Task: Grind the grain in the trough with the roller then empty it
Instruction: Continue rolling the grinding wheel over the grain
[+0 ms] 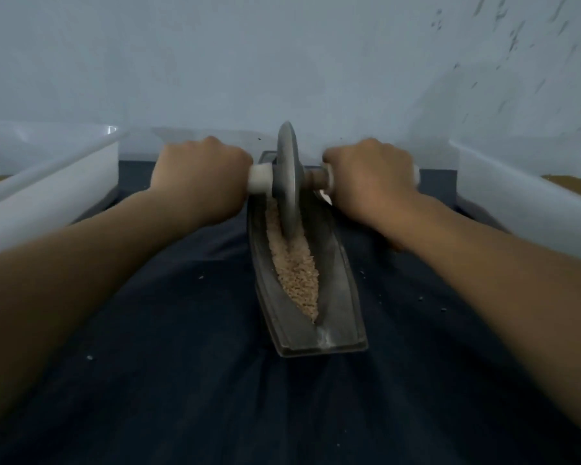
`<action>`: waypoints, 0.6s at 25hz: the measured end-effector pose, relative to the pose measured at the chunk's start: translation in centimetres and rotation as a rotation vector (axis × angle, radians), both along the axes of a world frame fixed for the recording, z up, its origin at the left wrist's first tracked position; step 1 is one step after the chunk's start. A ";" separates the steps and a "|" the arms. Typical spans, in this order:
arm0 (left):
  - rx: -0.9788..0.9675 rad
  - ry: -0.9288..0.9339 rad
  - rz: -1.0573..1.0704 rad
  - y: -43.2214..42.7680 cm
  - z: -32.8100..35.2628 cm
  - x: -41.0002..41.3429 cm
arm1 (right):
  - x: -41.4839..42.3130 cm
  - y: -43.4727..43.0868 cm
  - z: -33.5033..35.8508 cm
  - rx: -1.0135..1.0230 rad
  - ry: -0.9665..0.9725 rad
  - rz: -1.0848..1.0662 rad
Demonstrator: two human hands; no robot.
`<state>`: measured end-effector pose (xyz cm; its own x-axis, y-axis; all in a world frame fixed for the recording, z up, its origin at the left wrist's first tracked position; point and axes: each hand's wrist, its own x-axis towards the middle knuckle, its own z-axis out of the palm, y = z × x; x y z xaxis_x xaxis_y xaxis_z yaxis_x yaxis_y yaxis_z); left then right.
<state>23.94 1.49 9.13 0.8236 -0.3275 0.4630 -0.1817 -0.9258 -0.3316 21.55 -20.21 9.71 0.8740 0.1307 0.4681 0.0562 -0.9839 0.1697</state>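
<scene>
— Left hand (198,172) and right hand (369,176) are each fisted round one end of the roller's axle, one on either side of the disc.

— And under them?

— Dark cloth (182,347) over the whole surface. On it lies the metal trough (342,297), long and boat-shaped. Its long axis runs straight away from the person, with the near tip toward the body and the far end by the wall.

— Where's the roller?

— The roller (287,182) stands on edge in the far half of the groove, axle crosswise to the trough (so both arms reach about equally). The grain (296,273) fills the groove from the disc back to the near tip and looks coarse.

— Next stroke, then?

— I'd guess a pull toward the body, along the groove, since most of the grain lies on the near side of the disc. A few stray grains (89,357) sit on the cloth.
</scene>
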 end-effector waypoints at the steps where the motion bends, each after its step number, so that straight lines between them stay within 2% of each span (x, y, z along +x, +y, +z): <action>1: -0.007 -0.003 0.037 -0.7 0.6 1.0 | 1.6 0.5 0.3 0.042 0.035 -0.028; 4: -0.022 0.009 0.040 -1.1 1.0 0.6 | 1.4 0.7 0.8 0.027 0.056 -0.033; 6: -0.022 0.014 -0.069 0.6 0.0 -2.0 | -1.8 -0.6 0.2 -0.046 0.017 0.049; 8: -0.012 -0.079 -0.208 2.7 -0.5 -5.6 | -6.3 -1.4 -0.1 -0.113 -0.142 0.151; 10: -0.001 -0.137 -0.282 3.7 -0.3 -6.7 | -8.7 -2.5 -0.1 -0.098 -0.278 0.244; 13: 0.044 -0.110 -0.157 2.5 -0.9 -4.2 | -6.1 -1.4 -0.2 -0.147 -0.145 0.086; 15: -0.064 -0.053 -0.023 0.9 -0.9 -1.1 | -1.8 0.5 0.4 -0.105 -0.044 -0.034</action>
<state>22.86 2.43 8.20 0.7900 -0.3144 0.5264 -0.1868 -0.9411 -0.2817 19.73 -19.71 10.15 0.8577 0.1517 0.4913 0.0135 -0.9618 0.2735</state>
